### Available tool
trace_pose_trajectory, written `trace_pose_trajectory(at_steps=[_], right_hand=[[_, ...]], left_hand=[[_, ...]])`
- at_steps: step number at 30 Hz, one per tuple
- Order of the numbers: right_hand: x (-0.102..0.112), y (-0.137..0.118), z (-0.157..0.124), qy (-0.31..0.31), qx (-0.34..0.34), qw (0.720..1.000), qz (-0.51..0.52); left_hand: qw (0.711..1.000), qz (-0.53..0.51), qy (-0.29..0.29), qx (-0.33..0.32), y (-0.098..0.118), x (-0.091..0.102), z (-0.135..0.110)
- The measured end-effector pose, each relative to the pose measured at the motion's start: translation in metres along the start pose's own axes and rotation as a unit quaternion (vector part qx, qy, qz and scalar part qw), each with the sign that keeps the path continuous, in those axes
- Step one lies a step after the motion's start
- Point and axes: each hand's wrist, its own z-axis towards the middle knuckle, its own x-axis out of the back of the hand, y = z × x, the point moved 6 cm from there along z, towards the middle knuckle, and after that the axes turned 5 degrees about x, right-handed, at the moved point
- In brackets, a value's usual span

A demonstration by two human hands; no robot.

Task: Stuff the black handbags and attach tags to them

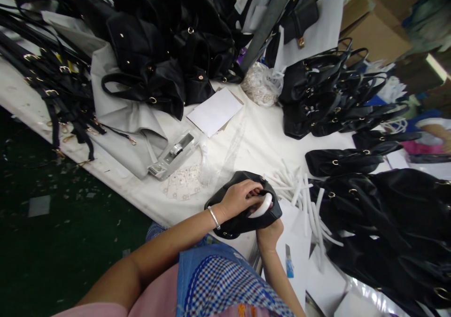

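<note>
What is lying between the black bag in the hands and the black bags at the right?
The head view shows loose white rods between the held bag and the bags at the right, partly over a white sheet.

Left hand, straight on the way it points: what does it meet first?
The left hand would likely meet the black bag first, at the far edge of its opening; loose white tubes lie beyond. Depth inside is unclear.

On the counter (271, 148), tape dispenser (176, 155) sitting left of the handbag (243, 225), tubes (310, 209) lying right of it, paper (215, 111) lying behind, straps (52, 91) draping far left
</note>
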Motion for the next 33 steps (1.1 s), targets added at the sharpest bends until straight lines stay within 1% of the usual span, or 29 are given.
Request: trace_pose_trajectory(at_steps=[2,5,7,9,12,17,20,22,25,29,31,33], right_hand=[[0.006,0.000,-0.007,0.023,-0.036,0.998,0.040],[0.009,0.001,-0.013,0.055,-0.099,0.983,0.142],[0.010,-0.001,-0.012,0.066,-0.118,0.974,0.180],[0.010,-0.001,-0.010,0.082,-0.124,0.971,0.185],[0.012,-0.004,-0.007,0.102,-0.111,0.973,0.178],[0.005,-0.010,-0.004,0.090,-0.099,0.969,0.208],[0.004,-0.011,-0.005,0.105,-0.100,0.962,0.231],[0.005,-0.008,-0.006,0.106,-0.098,0.967,0.208],[0.005,-0.001,-0.007,0.085,-0.085,0.982,0.146],[0.000,0.003,-0.004,0.022,-0.056,0.997,0.047],[-0.004,0.001,-0.002,-0.001,-0.038,0.999,0.008],[-0.007,-0.001,0.002,-0.013,-0.027,1.000,-0.008]], left_hand=[[1.000,0.018,-0.008,0.005,-0.008,-0.003,-0.002],[0.998,0.064,-0.005,0.001,-0.015,-0.006,-0.002],[0.997,0.081,-0.002,0.003,-0.018,-0.008,-0.001],[0.997,0.075,-0.003,0.001,-0.020,-0.010,0.002],[0.999,0.031,-0.009,0.000,-0.023,-0.010,0.005],[0.997,-0.060,-0.013,0.047,-0.031,-0.003,0.008],[0.993,-0.097,-0.013,0.066,-0.031,0.000,0.008],[0.991,-0.110,-0.013,0.076,-0.032,-0.001,0.007],[0.990,-0.111,0.007,0.089,-0.035,-0.003,0.007],[0.991,-0.098,0.024,0.088,-0.039,-0.008,0.009],[0.993,-0.078,0.026,0.083,-0.037,-0.008,0.009],[0.996,-0.045,0.020,0.072,-0.029,-0.006,0.008]])
